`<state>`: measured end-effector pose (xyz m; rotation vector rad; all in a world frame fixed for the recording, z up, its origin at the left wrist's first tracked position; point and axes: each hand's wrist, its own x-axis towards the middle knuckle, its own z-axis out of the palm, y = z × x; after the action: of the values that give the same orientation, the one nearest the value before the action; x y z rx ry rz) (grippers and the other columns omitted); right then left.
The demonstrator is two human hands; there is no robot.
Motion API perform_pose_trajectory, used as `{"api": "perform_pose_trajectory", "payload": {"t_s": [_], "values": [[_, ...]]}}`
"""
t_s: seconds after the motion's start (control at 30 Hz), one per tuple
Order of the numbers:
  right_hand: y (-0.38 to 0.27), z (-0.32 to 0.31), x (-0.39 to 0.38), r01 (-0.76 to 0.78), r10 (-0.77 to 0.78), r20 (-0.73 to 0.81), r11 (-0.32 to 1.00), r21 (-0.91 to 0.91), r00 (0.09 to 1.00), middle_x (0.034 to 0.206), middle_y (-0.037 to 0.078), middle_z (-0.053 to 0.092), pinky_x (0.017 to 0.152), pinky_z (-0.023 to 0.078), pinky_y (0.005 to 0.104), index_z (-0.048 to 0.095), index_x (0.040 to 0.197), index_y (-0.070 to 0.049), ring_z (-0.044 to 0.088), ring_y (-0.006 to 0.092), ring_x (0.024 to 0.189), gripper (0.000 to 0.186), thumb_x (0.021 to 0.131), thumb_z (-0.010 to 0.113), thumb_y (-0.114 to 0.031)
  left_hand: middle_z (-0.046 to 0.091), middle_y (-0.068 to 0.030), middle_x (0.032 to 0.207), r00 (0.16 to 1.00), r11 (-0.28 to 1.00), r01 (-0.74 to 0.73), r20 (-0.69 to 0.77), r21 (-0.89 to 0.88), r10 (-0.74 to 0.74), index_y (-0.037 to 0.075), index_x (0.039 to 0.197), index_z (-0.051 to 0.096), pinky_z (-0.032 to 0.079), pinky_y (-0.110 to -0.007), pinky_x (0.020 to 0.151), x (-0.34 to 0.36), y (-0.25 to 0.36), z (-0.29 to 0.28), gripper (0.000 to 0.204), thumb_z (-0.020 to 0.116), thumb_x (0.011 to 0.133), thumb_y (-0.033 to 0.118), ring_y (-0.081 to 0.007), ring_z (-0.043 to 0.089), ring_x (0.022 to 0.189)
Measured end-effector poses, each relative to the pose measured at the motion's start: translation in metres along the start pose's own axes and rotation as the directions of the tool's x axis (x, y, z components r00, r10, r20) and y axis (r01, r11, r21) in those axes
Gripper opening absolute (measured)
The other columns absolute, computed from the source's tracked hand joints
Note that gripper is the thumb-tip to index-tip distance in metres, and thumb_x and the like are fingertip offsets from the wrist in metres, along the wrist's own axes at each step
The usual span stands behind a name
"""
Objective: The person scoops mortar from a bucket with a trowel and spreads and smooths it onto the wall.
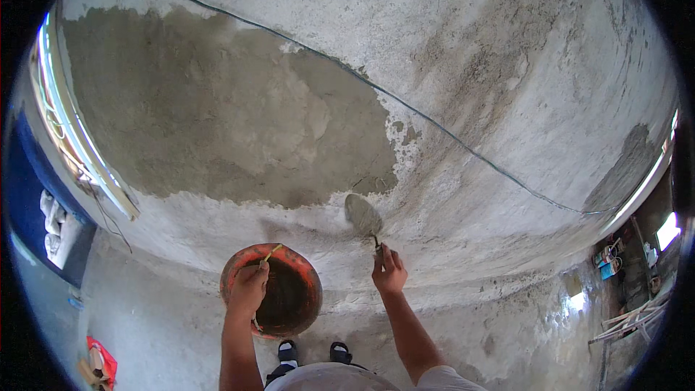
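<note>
Trowel: your right hand (389, 272) has its fingers clamped on the handle of a trowel (363, 215), whose mortar-coated blade lies against the wall (463, 65) just below the dark wet patch of plaster (217, 116).
Pan: your left hand (248, 287) has its fingers closed on the rim of an orange pan (308, 282) with dark mortar inside, held low, near the wall's base.
Line: a thin cord (434, 127) runs slantwise across the wall above the trowel.
Floor: your feet in sandals (313, 352) stand on the grey floor (166, 318).
Left edge: a pale window frame (79, 145) borders the plaster.
</note>
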<state>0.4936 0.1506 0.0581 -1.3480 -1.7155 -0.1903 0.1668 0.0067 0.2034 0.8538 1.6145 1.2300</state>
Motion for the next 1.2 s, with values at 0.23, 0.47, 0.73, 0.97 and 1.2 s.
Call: {"api": "perform_pose_trajectory", "payload": {"t_s": [0.23,0.47,0.73,0.97,1.2], "values": [[-0.008,-0.023,0.012,-0.054,0.081,-0.094,0.965,0.257,0.992,0.096,0.013,0.068,0.063,0.055,0.0388,0.063,0.125,-0.006,0.067,0.031,0.075,0.043,0.084,0.076,-0.01,0.045,0.003,0.058,1.0,0.999,-0.002,-0.003,0.044,0.002,0.008,0.068,0.054,0.033,-0.031,0.051,0.002,-0.01,-0.005,0.047,0.056,0.103,0.039,-0.0094,0.042,0.053],[-0.003,0.007,0.022,-0.026,0.026,0.006,0.931,0.363,1.0,0.095,0.019,0.065,0.069,0.053,0.0433,0.06,0.127,-0.002,0.064,0.0389,0.081,0.044,0.085,0.073,-0.006,0.053,-0.0014,0.064,0.998,0.982,-0.027,0.055,0.186,0.018,0.003,0.081,0.062,0.041,-0.035,0.06,0.006,-0.025,0.004,0.043,0.056,0.102,0.04,-0.014,0.051,0.063],[-0.021,0.005,0.034,0.0,0.044,-0.152,0.961,0.278,0.987,0.099,0.017,0.068,0.068,0.055,0.0413,0.06,0.13,-0.006,0.066,0.0372,0.081,0.046,0.085,0.073,-0.008,0.052,-0.0006,0.061,0.998,0.991,-0.054,0.026,0.125,0.051,0.003,0.08,0.061,0.039,-0.035,0.058,-0.002,-0.019,0.004,0.043,0.056,0.102,0.039,-0.0136,0.05,0.059],[0.0,0.014,-0.003,-0.075,0.067,0.058,0.987,0.143,0.996,0.1,0.012,0.07,0.064,0.058,0.0409,0.062,0.129,-0.011,0.071,0.0322,0.082,0.044,0.086,0.073,-0.013,0.047,0.0007,0.057,0.999,0.965,-0.045,0.022,0.258,0.041,0.005,0.066,0.054,0.036,-0.034,0.055,-0.007,-0.006,0.005,0.049,0.055,0.102,0.039,-0.0116,0.047,0.056],[-0.022,-0.011,0.029,-0.044,0.068,-0.093,0.97,0.241,0.993,0.097,0.012,0.069,0.061,0.056,0.0367,0.063,0.127,-0.005,0.069,0.0308,0.076,0.046,0.082,0.075,-0.003,0.045,0.0019,0.057,0.999,0.989,-0.04,0.019,0.142,0.038,0.006,0.067,0.052,0.034,-0.033,0.054,0.0,-0.022,-0.001,0.047,0.055,0.102,0.038,-0.011,0.044,0.055]]}}
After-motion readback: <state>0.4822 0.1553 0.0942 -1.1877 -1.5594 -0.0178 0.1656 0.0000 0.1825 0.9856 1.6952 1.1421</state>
